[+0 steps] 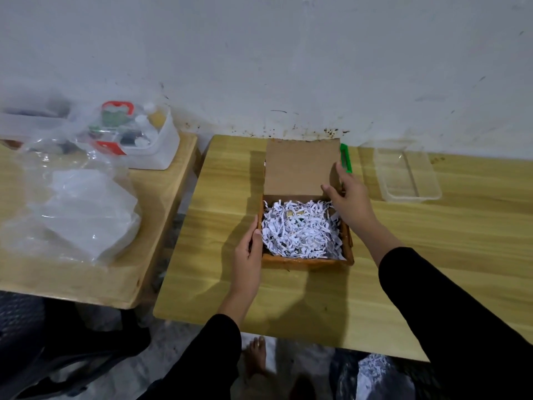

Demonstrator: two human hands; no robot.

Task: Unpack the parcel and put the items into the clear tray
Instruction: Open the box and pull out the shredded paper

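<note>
A brown cardboard parcel box (305, 261) sits in the middle of the wooden table, its lid (300, 168) folded back towards the wall. White shredded paper (300, 229) fills the box, and bits of items show through it, too hidden to name. My left hand (249, 249) grips the box's left wall. My right hand (347, 197) holds the lid's right near corner, thumb on the inside face. The clear tray (408, 176) stands to the right of the box, with nothing in it that I can see.
A green utility knife (345, 157) lies just behind my right hand beside the lid. A second table on the left carries clear plastic bags (83, 203) and a white bin (150, 140) of bottles. The wall runs along the tables' far edge.
</note>
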